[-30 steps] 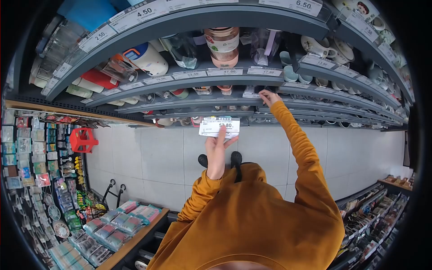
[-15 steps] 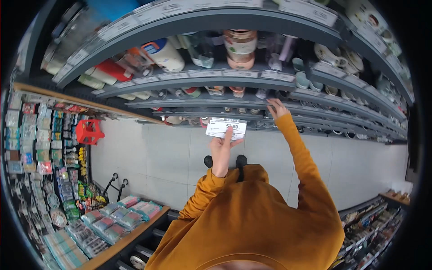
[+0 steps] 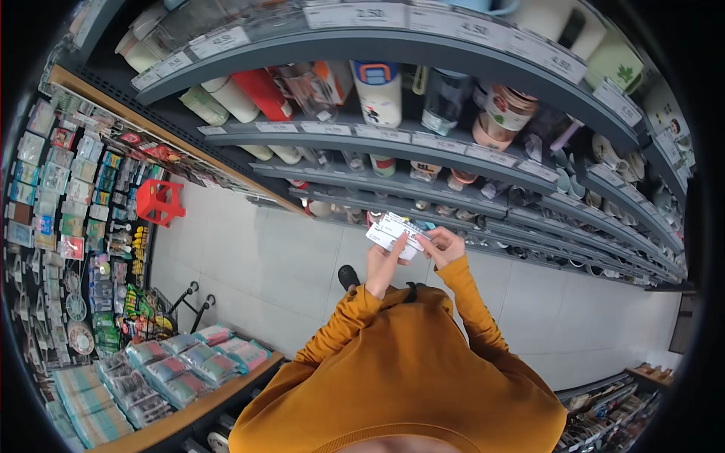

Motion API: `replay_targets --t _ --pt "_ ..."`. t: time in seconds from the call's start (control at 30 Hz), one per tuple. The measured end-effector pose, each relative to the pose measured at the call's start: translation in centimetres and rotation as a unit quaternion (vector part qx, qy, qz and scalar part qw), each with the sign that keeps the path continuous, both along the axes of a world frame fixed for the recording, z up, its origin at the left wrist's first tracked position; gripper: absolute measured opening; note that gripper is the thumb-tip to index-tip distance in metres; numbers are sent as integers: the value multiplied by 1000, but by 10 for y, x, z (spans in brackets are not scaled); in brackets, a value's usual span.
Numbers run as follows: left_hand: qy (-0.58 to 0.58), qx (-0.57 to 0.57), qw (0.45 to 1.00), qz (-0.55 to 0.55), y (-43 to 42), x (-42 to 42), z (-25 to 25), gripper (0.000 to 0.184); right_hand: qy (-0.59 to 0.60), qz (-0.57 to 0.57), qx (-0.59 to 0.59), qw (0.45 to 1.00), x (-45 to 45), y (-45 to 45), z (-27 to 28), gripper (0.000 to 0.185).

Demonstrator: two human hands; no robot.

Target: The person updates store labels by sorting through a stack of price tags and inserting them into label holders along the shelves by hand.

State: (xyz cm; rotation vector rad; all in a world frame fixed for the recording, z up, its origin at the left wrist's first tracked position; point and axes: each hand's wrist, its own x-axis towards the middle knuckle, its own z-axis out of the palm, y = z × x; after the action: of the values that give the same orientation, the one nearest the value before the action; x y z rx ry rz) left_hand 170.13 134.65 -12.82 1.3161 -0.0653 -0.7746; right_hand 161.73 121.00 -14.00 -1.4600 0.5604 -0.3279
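Observation:
My left hand grips a small stack of white price tags with the thumb on top. The tags are fanned slightly, and one shows a price starting with 53. At the stack's right edge, my right hand pinches a tag between thumb and fingers. Both hands are in front of my body, over the aisle floor and below the shelf edges. Beyond them, the shelf holds a white bottle with a blue and orange lid, a clear tumbler and a pink-lidded jar.
Grey shelves with price strips curve across the front. A red plastic stool stands on the tiled floor at left, near a wall of hanging packets. Packaged goods lie on a wood-edged display at lower left. More racks stand at lower right.
My right hand has come down from the shelf edge to the tags in my left hand and now pinches one. The tags have tilted and fanned, and the view has turned left.

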Motion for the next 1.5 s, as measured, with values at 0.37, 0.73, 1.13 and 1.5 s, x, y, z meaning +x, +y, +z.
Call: replay_targets --t 0.37,0.73,1.13,1.5 --pt "-66 -67 986 -135 143 173 4 40 -56 -27 -104 993 187 88 47 20" --pt "-74 -110 990 -56 220 270 41 36 -54 23 -426 903 398 139 134 21" --pt "-50 -163 983 -71 232 306 56 39 103 87 -403 905 420 144 132 28" --pt "-48 -191 980 -28 229 314 79 35 -3 82 -569 818 411 147 120 23"
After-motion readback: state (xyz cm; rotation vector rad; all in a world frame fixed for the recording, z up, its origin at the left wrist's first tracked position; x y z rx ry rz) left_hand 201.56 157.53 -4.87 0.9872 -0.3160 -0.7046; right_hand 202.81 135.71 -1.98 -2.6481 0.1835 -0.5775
